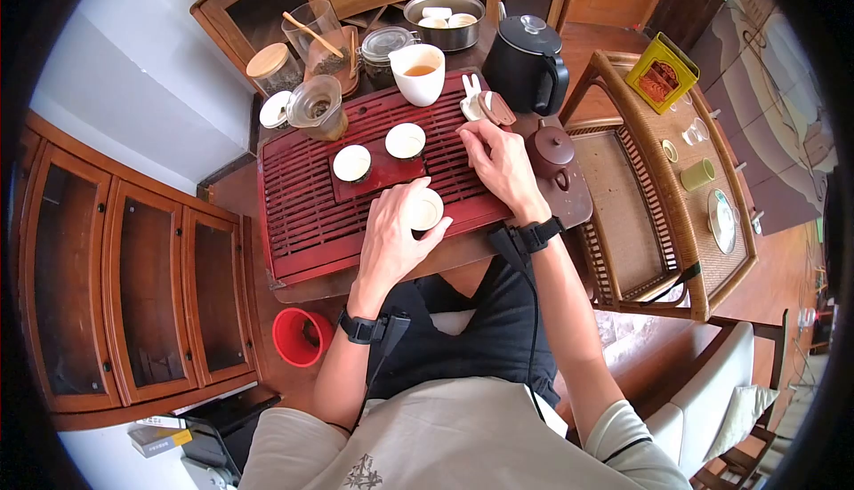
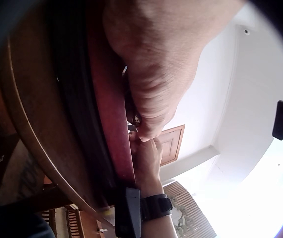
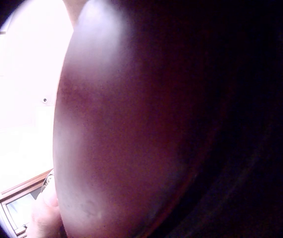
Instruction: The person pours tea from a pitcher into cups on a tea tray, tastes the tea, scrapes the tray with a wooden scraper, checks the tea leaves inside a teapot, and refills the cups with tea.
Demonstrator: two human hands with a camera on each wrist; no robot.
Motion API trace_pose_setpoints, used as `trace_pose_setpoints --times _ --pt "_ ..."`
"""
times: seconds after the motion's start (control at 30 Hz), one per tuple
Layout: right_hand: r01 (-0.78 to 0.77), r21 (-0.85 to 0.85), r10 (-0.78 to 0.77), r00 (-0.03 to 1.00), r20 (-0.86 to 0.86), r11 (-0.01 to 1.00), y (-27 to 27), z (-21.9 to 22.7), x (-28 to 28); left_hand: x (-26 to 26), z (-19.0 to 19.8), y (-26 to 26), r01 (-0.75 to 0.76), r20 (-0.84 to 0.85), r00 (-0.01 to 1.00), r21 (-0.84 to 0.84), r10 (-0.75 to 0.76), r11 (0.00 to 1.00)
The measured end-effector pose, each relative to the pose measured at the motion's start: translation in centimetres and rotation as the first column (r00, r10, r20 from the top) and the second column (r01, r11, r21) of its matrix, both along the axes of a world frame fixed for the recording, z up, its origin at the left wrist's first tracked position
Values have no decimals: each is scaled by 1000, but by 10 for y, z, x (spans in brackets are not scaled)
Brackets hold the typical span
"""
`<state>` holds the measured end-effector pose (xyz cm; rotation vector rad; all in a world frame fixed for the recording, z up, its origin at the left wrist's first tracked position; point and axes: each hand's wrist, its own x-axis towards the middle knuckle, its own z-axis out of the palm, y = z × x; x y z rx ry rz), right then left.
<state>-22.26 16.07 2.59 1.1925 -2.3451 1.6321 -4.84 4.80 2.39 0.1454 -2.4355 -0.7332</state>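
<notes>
In the head view my left hand point(image 1: 388, 230) holds a small white teacup point(image 1: 428, 209) at the front of the red slatted tea tray point(image 1: 298, 223), thumb and fingers round its sides. Two more teacups, one on the left point(image 1: 352, 163) and one on the right point(image 1: 406, 140), stand on a small red board point(image 1: 381, 181) just beyond. My right hand point(image 1: 503, 168) rests at the tray's right side, fingers loosely curled with nothing seen in them. Beside it sits a brown clay teapot point(image 1: 551, 148). The tray's side, blurred and close, fills most of the right wrist view.
A white pitcher point(image 1: 418, 76) of tea and a glass strainer cup point(image 1: 318, 106) stand on the tray's far side. Behind are a black kettle point(image 1: 525, 54), glass jars and a metal pot point(image 1: 445, 23). A wicker cart point(image 1: 623, 214) is at right, a red bin point(image 1: 298, 334) below left.
</notes>
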Motion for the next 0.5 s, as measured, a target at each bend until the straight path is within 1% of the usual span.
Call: trace_pose_setpoints --times 0.2,0.5 --pt "0 6 0 1000 3 1000 0 1 1 1 -2 -1 2 23 1000 -6 -2 1000" --pt "-3 22 3 1000 -10 1000 0 0 0 0 0 1 -2 7 1000 1 2 1000"
